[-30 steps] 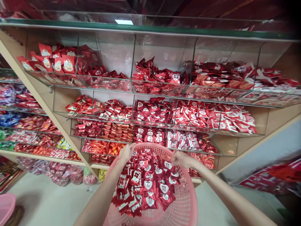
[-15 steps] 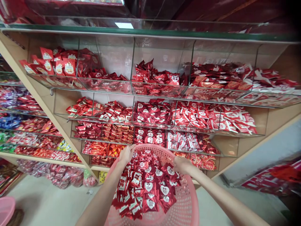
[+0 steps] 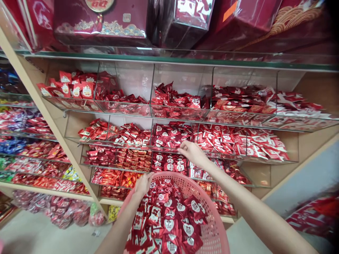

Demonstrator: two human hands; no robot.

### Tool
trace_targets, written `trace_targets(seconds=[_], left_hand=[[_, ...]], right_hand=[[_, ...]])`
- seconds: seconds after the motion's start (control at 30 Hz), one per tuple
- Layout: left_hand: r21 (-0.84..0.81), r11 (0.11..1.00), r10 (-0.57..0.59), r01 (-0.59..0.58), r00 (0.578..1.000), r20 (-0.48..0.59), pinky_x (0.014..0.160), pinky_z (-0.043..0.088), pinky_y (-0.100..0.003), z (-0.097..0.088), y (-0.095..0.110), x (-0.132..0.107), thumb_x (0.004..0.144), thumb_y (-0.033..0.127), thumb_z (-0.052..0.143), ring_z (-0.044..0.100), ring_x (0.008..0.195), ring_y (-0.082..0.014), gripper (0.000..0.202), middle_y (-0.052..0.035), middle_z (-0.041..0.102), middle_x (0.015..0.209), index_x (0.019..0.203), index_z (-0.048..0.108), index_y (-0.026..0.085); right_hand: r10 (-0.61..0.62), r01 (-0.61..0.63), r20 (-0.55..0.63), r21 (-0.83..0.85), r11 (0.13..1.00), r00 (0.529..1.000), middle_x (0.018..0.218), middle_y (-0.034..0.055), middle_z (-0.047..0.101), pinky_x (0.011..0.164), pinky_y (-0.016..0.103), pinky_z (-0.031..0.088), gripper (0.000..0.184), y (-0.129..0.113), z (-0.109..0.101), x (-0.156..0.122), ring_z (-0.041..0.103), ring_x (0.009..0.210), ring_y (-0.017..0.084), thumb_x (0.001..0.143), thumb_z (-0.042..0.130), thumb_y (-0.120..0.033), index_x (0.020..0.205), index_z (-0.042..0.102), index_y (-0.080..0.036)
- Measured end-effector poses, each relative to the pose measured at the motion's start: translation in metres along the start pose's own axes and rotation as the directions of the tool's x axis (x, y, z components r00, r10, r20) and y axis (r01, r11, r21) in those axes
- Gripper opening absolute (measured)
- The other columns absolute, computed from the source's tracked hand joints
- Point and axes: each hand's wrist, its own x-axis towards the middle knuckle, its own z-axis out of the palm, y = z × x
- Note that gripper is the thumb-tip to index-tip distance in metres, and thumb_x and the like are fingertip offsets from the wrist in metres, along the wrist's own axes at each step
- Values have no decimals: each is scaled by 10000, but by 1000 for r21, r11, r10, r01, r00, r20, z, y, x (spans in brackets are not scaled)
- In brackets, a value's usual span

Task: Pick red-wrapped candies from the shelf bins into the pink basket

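Note:
My left hand grips the upper left rim of a pink perforated plastic basket, fingers closed over the edge. Inside lie many small sealed packets, maroon ones with white heart labels and red-and-white ones at the left. My right hand is off the basket, raised before the shelf with its fingers loosely bent and apart. Nothing shows in it. Nearest to its fingertips are maroon packets in a middle-row glass compartment and more stacked packets in the row below.
Glass-fronted compartments of red packets fill the wooden shelf unit. Large dark red boxes stand on the glass top shelf. A second rack with coloured packets is at the left. Plastic bags of packets lie on the floor beneath.
My right hand has let go of the basket's right rim and moved up and left toward the middle shelf rows. The view has tilted upward, showing more of the boxes on top.

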Motion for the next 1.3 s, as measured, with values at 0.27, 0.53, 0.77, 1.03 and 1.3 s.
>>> trace_targets(seconds=[0.27, 0.53, 0.77, 1.03, 1.3], left_hand=[[-25, 999, 35, -34, 999, 10, 862, 441, -273, 4, -5, 3, 912, 390, 349, 593, 1041, -189, 385, -31, 622, 1189, 1220, 560, 298], [-35, 999, 33, -33, 999, 0, 872, 434, -267, 3, -4, 1, 910, 376, 369, 595, 1034, -185, 366, -28, 630, 1168, 1206, 571, 301], [-21, 1000, 22, -22, 1000, -14, 850, 444, -275, 5, -4, 1, 907, 375, 370, 604, 1011, -198, 369, -35, 631, 1157, 1210, 569, 309], [-22, 1000, 9, -9, 1000, -6, 860, 441, -272, 2, -3, -1, 910, 390, 352, 602, 1008, -189, 387, -42, 626, 1167, 1225, 559, 302], [-3, 1000, 7, -7, 1000, -4, 873, 434, -287, 3, -3, 0, 913, 381, 356, 600, 1021, -202, 380, -50, 638, 1136, 1217, 565, 291]], right_hand=[[321, -340, -123, -198, 919, 939, 993, 143, 636, 699, 325, 411, 243, 4, 20, 50, 606, 940, 275, 825, 532, -338, 1006, 540, -176], [294, -320, -147, -202, 926, 944, 999, 119, 635, 712, 315, 423, 211, -8, 27, 54, 608, 940, 249, 848, 511, -324, 1014, 519, -195], [375, -375, -67, 23, 927, 925, 887, 130, 657, 683, 323, 426, 316, -28, 42, 79, 613, 884, 262, 836, 468, -466, 773, 608, -190], [462, -437, 4, 332, 836, 887, 733, 96, 688, 656, 290, 446, 199, -21, 68, 94, 628, 742, 207, 751, 534, -326, 679, 637, -173], [378, -292, -74, 506, 812, 923, 683, 49, 670, 578, 228, 443, 231, -20, 48, 72, 608, 634, 143, 761, 449, -305, 638, 583, -163]])
